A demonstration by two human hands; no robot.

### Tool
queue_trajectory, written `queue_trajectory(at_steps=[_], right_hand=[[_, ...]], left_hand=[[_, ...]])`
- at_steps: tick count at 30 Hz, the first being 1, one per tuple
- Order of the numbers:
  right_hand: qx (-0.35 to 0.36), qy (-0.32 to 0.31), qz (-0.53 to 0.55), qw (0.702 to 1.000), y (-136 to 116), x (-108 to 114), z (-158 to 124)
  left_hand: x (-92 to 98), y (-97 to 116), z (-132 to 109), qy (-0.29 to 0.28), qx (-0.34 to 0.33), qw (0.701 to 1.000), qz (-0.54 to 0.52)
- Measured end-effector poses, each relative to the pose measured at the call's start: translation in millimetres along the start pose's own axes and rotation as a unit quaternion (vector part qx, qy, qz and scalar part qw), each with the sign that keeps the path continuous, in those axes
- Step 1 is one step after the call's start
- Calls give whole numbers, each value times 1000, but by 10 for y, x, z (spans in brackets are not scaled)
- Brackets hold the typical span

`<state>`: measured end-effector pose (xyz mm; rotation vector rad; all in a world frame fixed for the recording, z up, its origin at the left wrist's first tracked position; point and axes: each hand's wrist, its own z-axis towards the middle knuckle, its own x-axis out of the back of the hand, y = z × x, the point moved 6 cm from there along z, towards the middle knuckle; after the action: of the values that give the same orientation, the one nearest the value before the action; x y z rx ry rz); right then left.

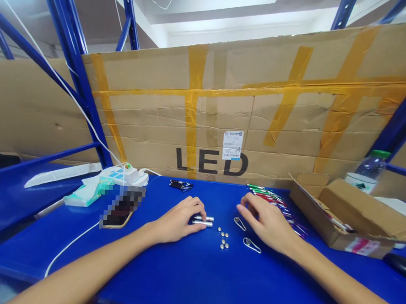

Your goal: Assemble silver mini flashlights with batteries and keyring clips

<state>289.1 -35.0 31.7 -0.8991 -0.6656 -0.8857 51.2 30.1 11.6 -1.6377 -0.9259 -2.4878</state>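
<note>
My left hand (180, 219) rests on the table, thumb and fingers closed around two small silver metal tubes (208, 224) lying side by side. Part of the tubes is hidden by the fingers. Just right of them is a loose group of several button cells (223, 235). My right hand (266, 220) is loosely curled with a gap between thumb and fingers, and nothing shows in it. By its fingertips lies one silver carabiner clip (240, 224), with a second carabiner clip (252, 245) nearer to me.
Behind my right hand lies a row of coloured metal pens (272, 197). An open cardboard box (342, 234) and a bottle (370, 170) stand at right. Black pen-like pieces (180, 185) are at the back; a phone (122, 209), tissue pack (86, 194) and power strip (132, 177) at left.
</note>
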Motion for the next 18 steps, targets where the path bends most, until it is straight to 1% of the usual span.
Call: queue_trajectory(at_steps=[1,2,4,8,12,18], right_hand=[[29,-13,-3,999,-90,-2,-25],[55,-40,-9,998,-177,-24,-54],[93,-80,-24,992,-323,-71,-115],[124,-124,-70,982,-463,-192,-200],[134,-148,-76,977,-500,-276,-224],[151,-152,-63,975,-586,-357,-272]], left_hand=[[1,4,2,0,-1,1000,-1],[1,7,4,0,-2,1000,-1],[-2,8,7,-3,-2,1000,0],[-10,-6,8,-5,4,1000,7],[-12,-18,9,-8,12,1000,17],[-19,-34,20,-17,15,999,30]])
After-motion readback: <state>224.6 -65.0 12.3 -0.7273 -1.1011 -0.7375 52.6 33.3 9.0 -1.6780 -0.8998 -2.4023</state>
